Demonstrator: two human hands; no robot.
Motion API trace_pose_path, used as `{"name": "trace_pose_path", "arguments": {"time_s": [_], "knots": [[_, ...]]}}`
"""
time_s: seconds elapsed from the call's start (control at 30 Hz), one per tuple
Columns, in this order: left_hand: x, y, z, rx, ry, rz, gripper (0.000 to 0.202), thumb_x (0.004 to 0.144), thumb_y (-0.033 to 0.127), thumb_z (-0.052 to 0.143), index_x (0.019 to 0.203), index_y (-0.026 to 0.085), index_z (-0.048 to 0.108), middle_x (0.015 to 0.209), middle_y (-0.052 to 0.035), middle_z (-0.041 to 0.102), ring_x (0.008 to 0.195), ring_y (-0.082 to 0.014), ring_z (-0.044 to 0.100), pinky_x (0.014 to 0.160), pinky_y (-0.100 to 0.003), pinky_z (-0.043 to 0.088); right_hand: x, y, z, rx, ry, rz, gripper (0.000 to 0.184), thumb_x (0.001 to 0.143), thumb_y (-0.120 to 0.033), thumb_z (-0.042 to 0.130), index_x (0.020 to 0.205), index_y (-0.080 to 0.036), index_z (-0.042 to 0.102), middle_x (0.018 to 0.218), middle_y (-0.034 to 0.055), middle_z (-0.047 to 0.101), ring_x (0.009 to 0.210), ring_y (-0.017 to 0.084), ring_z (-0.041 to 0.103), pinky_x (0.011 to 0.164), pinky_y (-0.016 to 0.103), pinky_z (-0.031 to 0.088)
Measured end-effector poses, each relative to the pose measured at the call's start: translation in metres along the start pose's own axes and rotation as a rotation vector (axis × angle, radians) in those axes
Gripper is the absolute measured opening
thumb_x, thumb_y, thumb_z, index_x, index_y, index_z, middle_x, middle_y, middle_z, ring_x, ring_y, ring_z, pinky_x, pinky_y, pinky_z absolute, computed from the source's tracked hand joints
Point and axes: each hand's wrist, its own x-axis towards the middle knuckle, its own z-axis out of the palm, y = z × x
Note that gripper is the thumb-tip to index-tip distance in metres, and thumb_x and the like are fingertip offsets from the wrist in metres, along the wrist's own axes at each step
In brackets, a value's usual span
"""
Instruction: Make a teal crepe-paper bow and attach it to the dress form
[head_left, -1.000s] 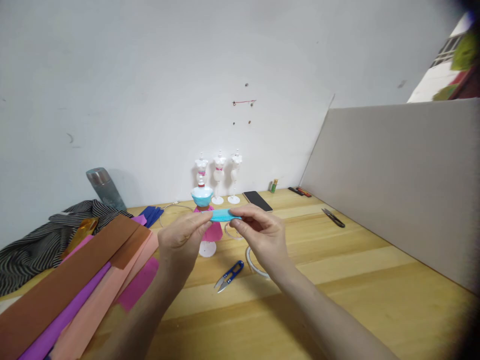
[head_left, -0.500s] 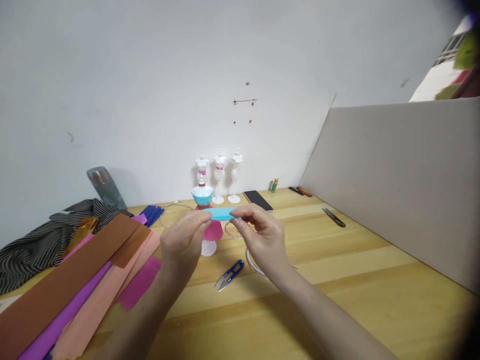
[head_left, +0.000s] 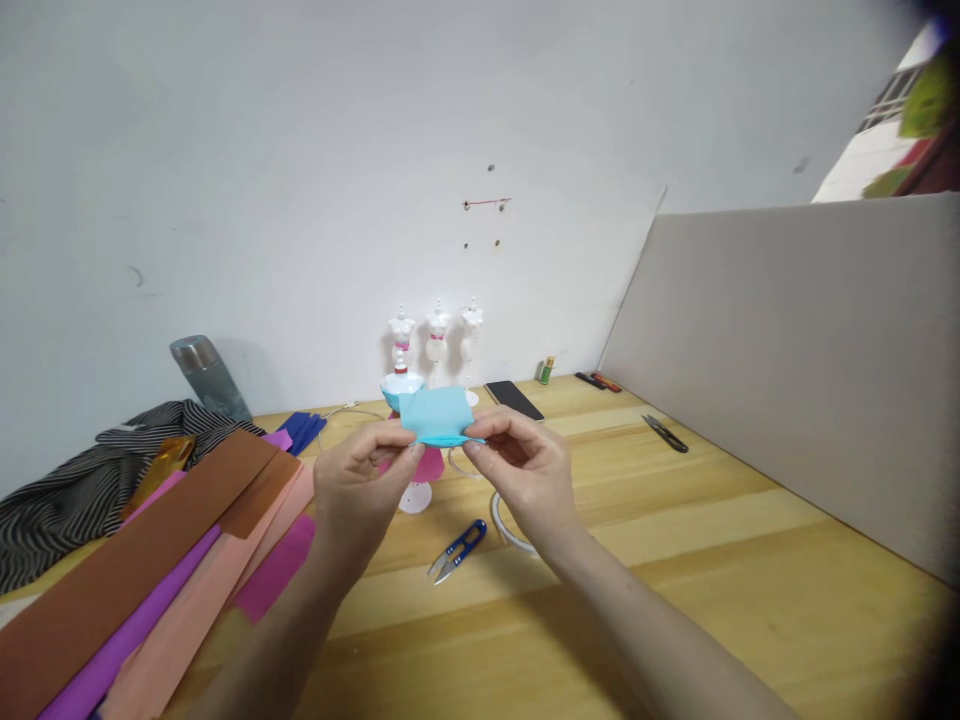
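A light blue piece of crepe paper point(head_left: 437, 412) is stretched between my hands above the table, its lower edge folded. My left hand point(head_left: 367, 475) pinches its left end between thumb and fingers. At the right end, the thumb and fingertips of my right hand point(head_left: 525, 465) are closed on the fold. Behind the paper stands a small dress form point(head_left: 402, 383) with a light blue top and a pink skirt, partly hidden. Blue-handled thread snips point(head_left: 459, 551) lie on the table below my hands, blades spread. A roll of white tape point(head_left: 510, 525) is partly covered by my right hand.
Three white mini dress forms point(head_left: 438, 335) stand by the wall, near a black phone point(head_left: 514, 400). Paper strips point(head_left: 142, 560), striped cloth point(head_left: 67, 490) and a flask point(head_left: 210, 375) fill the left side. Black-handled scissors point(head_left: 665, 433) lie right, before a grey partition point(head_left: 787, 370).
The blue paper's upper part now stands up as a wider sheet above the fold, covering more of the dress form. Both hands keep their pinch at nearly the same place.
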Motion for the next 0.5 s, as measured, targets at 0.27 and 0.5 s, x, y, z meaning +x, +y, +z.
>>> {"name": "trace_pose_path", "arguments": {"time_s": [0.27,0.5], "knots": [[-0.0013,0.0051,-0.0024,0.031,-0.018,0.047,0.005,0.071,0.013,0.069,0.07,0.018,0.07,0.07,0.0001,0.072,0.062,-0.0119,0.067,0.061,-0.019,0.056,-0.002,-0.0048,-0.0004,0.035,0.0,-0.005,0.008,0.069,-0.013,0.067,0.069,-0.02,0.065,0.069,0.001,0.064,0.065,0.014,0.058,0.056,0.026,0.048],[-0.0013,0.0022,-0.0042,0.078,-0.049,0.099,0.007,0.073,0.012,0.066,0.07,0.018,0.069,0.07,-0.0002,0.071,0.062,-0.0124,0.066,0.061,-0.021,0.055,-0.0025,-0.0036,0.0003,0.031,0.014,-0.012,0.008,0.068,-0.013,0.067,0.066,-0.02,0.063,0.069,0.0009,0.063,0.065,0.015,0.059,0.058,0.027,0.049]]}}
